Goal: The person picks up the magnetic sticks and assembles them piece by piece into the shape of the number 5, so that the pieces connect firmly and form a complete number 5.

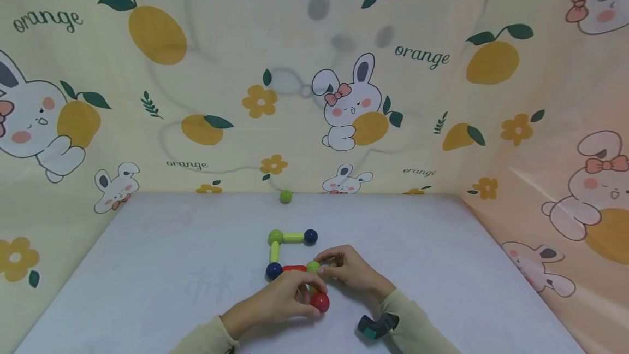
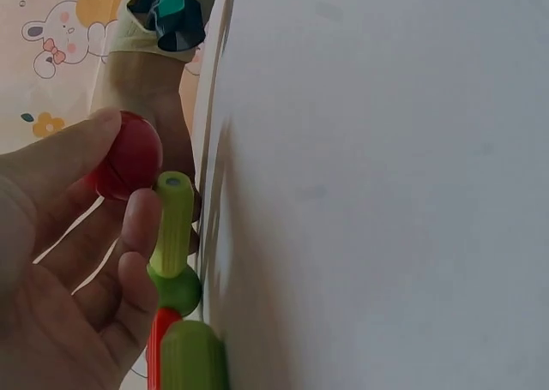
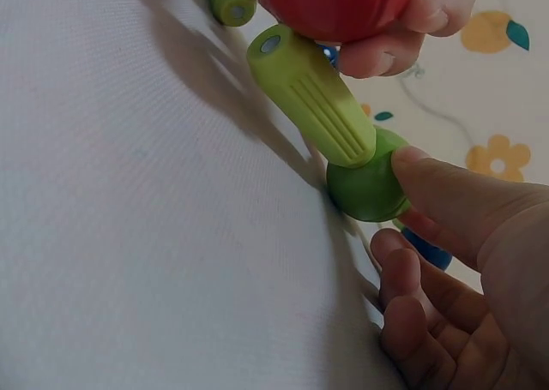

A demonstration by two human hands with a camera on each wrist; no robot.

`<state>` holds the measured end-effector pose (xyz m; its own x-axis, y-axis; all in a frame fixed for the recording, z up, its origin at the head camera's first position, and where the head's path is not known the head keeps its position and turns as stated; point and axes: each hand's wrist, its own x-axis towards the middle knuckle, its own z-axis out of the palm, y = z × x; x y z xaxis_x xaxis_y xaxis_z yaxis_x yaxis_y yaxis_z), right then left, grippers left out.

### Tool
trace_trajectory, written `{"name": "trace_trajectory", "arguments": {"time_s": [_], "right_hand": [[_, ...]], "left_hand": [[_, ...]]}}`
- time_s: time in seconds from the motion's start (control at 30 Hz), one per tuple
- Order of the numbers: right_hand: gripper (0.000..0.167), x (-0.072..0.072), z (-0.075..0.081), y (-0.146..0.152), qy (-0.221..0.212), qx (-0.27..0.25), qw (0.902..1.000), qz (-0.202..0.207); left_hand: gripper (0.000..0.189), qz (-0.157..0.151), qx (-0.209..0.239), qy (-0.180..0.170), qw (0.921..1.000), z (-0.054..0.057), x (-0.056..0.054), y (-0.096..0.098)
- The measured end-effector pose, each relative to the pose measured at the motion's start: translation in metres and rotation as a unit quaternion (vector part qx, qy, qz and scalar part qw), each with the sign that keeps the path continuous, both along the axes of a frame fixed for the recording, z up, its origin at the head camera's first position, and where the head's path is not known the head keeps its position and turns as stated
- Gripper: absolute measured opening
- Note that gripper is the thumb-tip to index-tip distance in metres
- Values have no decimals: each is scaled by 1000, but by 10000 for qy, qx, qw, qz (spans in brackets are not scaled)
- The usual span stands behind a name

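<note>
My left hand [image 1: 280, 296] pinches a red ball [image 1: 320, 302] between thumb and fingers. With thumb and fingertips, my right hand [image 1: 351, 271] grips a green ball [image 1: 313, 266]. From that ball a yellow-green rod [image 3: 313, 103] sticks out, its metal-tipped end close beside the red ball; whether they touch, I cannot tell. A red rod [image 1: 294, 268] links the green ball to a dark blue ball [image 1: 273, 271]. Beyond it, a yellow-green rod [image 1: 274, 252] leads to another green ball [image 1: 275, 236], then a rod [image 1: 293, 237] to a second dark blue ball [image 1: 310, 237].
A lone green ball [image 1: 285, 196] sits at the white table's [image 1: 417, 255] far edge. A patterned cloth [image 1: 295, 135] stands behind and at the sides. The right wrist wears a dark band [image 1: 377, 325]. Another yellow-green rod end [image 3: 230, 3] shows in the right wrist view.
</note>
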<state>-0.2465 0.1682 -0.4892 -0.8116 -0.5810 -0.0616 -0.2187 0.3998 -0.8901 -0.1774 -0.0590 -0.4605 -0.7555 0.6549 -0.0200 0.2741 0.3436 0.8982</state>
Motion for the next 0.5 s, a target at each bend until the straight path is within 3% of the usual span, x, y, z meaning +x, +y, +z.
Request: {"name": "trace_trajectory", "arguments": {"time_s": [0.5], "right_hand": [[27,0,2,1,134,-31,9998,123]], "left_hand": [[31,-206,-170,-64,9996,0,6,4]]}}
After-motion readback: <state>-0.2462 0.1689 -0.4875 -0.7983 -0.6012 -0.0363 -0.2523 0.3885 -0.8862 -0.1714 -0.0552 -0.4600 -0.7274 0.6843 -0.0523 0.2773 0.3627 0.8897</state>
